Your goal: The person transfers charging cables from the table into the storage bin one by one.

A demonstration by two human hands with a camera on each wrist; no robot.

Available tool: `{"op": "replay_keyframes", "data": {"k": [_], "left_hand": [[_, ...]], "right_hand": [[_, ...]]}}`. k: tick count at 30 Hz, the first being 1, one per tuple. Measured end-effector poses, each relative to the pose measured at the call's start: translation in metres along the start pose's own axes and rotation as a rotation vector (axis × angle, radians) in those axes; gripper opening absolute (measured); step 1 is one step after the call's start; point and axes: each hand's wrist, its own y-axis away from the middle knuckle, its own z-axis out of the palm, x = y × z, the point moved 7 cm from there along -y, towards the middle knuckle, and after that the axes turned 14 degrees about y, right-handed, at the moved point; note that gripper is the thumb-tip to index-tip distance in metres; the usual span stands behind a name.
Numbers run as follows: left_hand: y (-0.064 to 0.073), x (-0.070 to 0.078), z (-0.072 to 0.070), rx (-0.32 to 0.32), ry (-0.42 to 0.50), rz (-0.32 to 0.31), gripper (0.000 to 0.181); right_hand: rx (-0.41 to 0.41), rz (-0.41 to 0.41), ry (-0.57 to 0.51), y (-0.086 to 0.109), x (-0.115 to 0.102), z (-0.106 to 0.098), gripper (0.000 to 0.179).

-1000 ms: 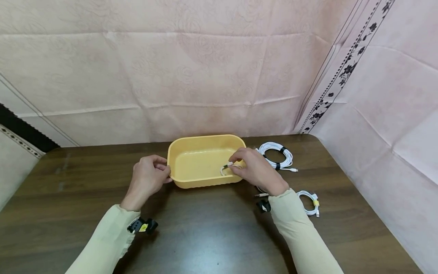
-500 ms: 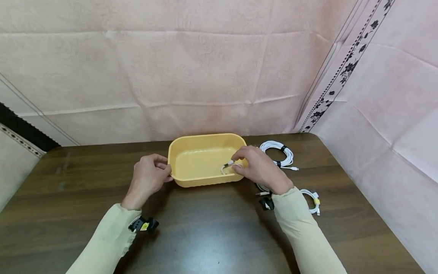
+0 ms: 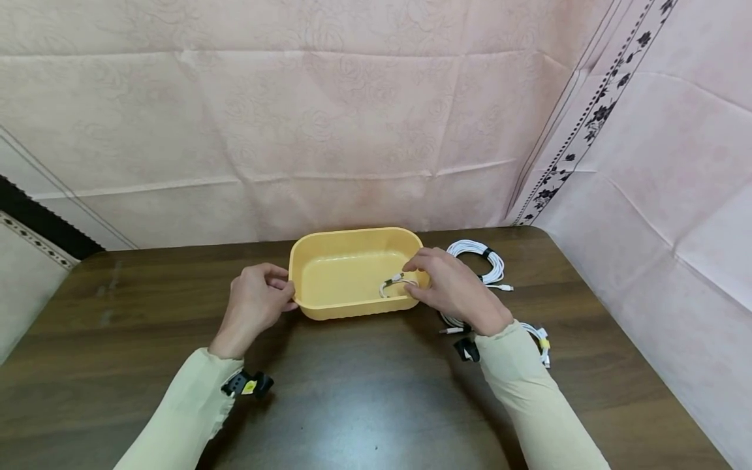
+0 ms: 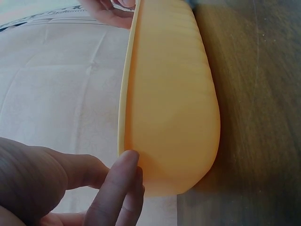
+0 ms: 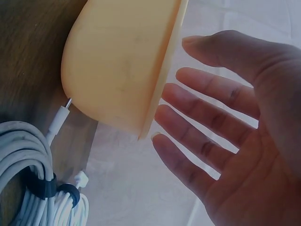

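Observation:
A shallow yellow plastic basin (image 3: 335, 284) stands near the back of the table. My left hand (image 3: 252, 307) grips its left end, fingertips at the rim; the left wrist view shows a finger (image 4: 120, 176) against the wall just under the lip. Inside the basin's right end lies a small white cable (image 3: 395, 279), looped, with a dark band near its plug. Over the right rim hovers my right hand (image 3: 455, 287), its fingers extended and apart. In the right wrist view nothing sits between that hand's fingers (image 5: 211, 117) and thumb.
A large white cable coil (image 3: 496, 264) with black straps lies right of the basin. Another coil (image 5: 23, 150), its plug pointing at the basin, is partly hidden by my right hand in the head view. Farther right is a yellow-banded coil (image 3: 543, 339). Patterned cloth (image 3: 352, 130) hangs behind the table.
My right hand has let go of the small cable, which stays in the basin, and has drawn slightly to the right. My left hand has stayed at the rim.

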Motion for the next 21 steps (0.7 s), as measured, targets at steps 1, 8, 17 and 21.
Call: {"op": "replay_keyframes", "data": {"k": [1,8,17,21], "left_hand": [[-0.0005,-0.0004,0.0002,-0.001,0.001,-0.002,0.035],[-0.0006,-0.0002,0.0006,-0.003,0.005,-0.006,0.036],[-0.0007,0.0006,0.0001,0.001,-0.002,-0.002,0.034],[-0.0002,0.0008,0.0003,0.001,0.004,-0.007,0.034]], "right_hand": [[-0.002,0.0,0.004,0.0006,0.0002,-0.0001,0.026],[-0.027,0.014,0.017,0.0044,0.0013,-0.0021,0.027],[-0.028,-0.019,0.026,0.0083,0.001,-0.0061,0.023],[-0.033,-0.032,0.022,0.0103,0.0008,-0.0064,0.021]]}}
